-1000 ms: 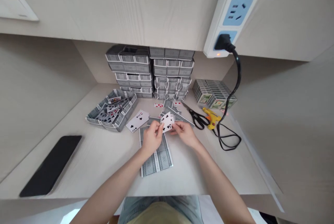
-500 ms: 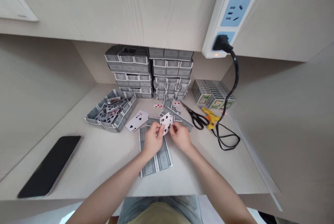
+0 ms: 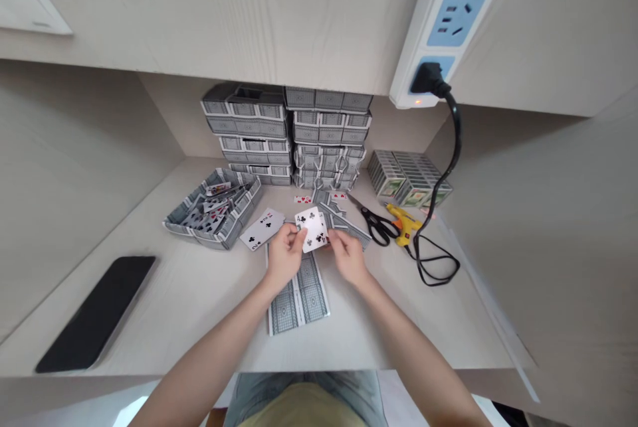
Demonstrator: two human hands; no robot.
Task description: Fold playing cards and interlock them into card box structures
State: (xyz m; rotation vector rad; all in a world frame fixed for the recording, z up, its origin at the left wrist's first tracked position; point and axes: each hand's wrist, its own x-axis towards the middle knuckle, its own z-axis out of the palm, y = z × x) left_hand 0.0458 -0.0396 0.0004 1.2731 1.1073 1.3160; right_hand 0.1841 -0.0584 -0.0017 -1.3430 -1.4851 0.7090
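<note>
My left hand (image 3: 286,256) pinches a four of clubs card (image 3: 311,228), face up, by its left edge. Behind it another card shows at its right side, and my right hand (image 3: 349,257) has thumb and fingers closed at that edge. Below the hands a panel of joined cards (image 3: 300,301) lies back side up on the desk. Left of my left hand lies a two of clubs (image 3: 263,229) on other cards. Folded card strips (image 3: 343,221) lie just beyond my hands.
A card-built tray (image 3: 229,236) holds loose cards; stacked card boxes (image 3: 254,127) stand behind. To the right are black scissors (image 3: 379,226), a yellow glue gun (image 3: 406,225) with its cable, and card packs (image 3: 409,180). A black phone (image 3: 97,314) lies left. A power strip (image 3: 423,35) hangs above.
The held cards have turned flatter to the view, showing the four of clubs more fully. My left hand has shifted slightly left, and my right hand slightly right.
</note>
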